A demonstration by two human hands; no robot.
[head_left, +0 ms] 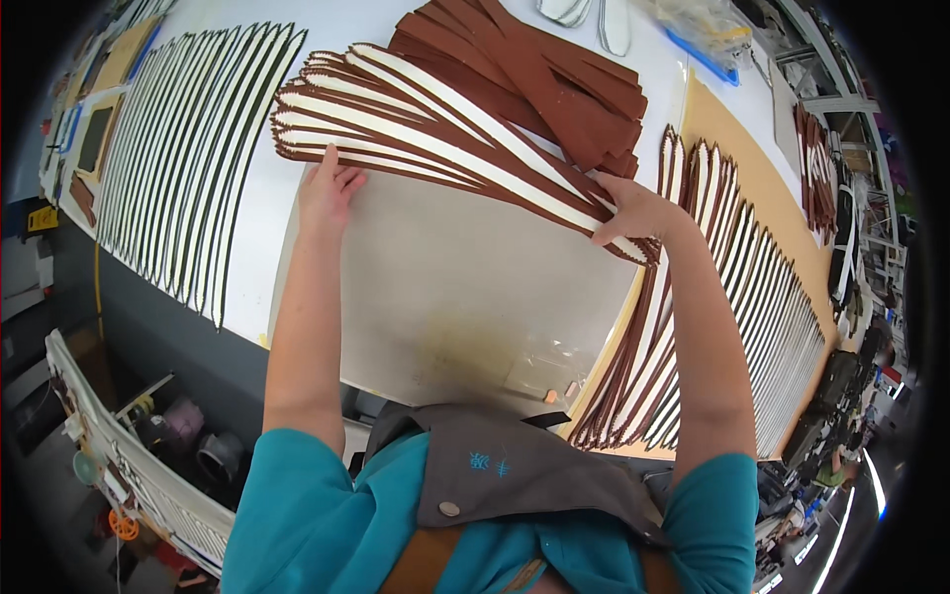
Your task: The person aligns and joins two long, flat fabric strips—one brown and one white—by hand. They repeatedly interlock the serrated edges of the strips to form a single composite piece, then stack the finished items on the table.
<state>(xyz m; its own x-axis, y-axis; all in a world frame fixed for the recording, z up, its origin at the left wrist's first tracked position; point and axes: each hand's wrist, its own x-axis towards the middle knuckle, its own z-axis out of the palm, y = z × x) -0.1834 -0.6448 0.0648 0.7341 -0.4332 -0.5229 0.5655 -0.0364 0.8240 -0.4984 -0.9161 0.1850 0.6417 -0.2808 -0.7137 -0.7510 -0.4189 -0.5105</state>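
Several strips [460,148] (brown-edged) stretch from right hand [641,210] to left hand [331,193].

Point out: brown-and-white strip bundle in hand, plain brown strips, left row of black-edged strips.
Brown-and-white strip bundle [475,158]: head view, middle of its upper side.
Plain brown strips [539,84]: head view, top of the pile.
Black-edged strips [193,163]: head view, mid-length, near the row's middle.
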